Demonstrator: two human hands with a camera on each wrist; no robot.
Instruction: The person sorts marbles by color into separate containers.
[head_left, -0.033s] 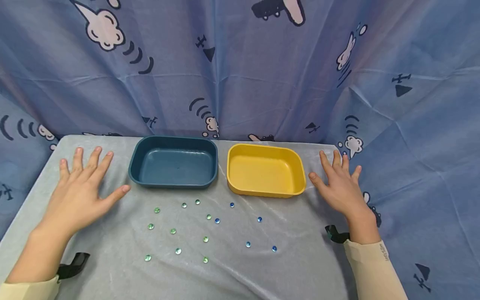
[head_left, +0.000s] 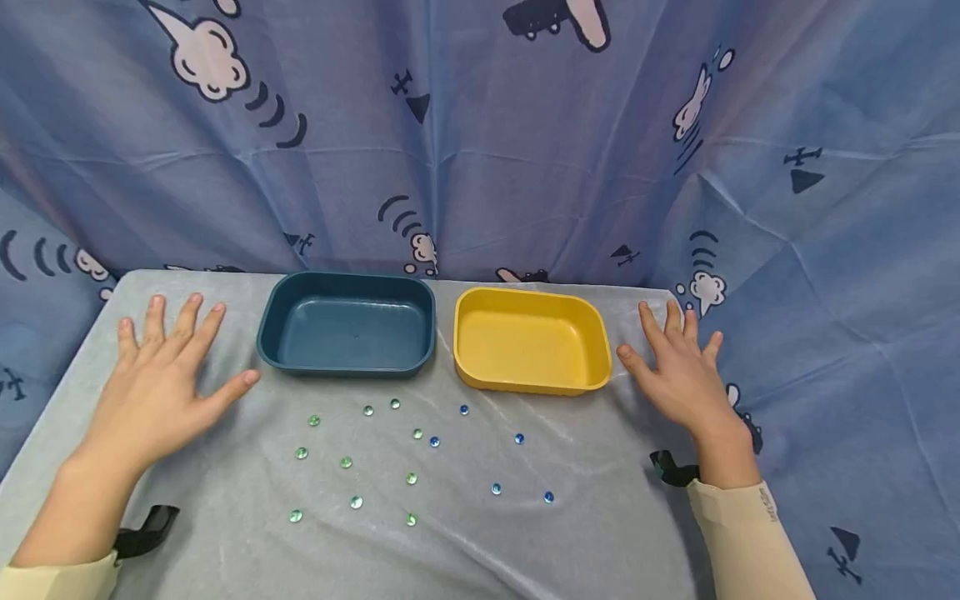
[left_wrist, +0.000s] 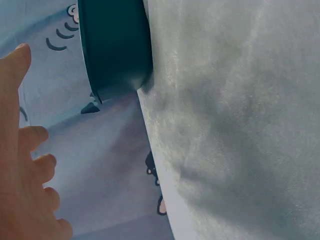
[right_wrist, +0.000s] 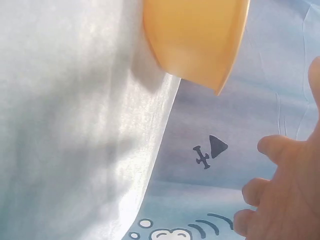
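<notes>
At left, left hand (head_left: pixel 157 396) is held fingers-spread near teal tray (head_left: pixel 348 332); at right, right hand (head_left: pixel 684 379) likewise near yellow tray (head_left: pixel 528 342). Gems (head_left: pixel 346 462) are scattered lower centre, clear of fingers.

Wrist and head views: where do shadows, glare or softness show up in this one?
Head view: the gems read distinctly, with soft shadows beside the left hand and right hand, and a faint sheen inside the teal tray; left wrist view: broad, blurry-edged shadow over the gray cloth; right wrist view: the cloth looks washed out near its edge, with patchy shadow farther in.
</notes>
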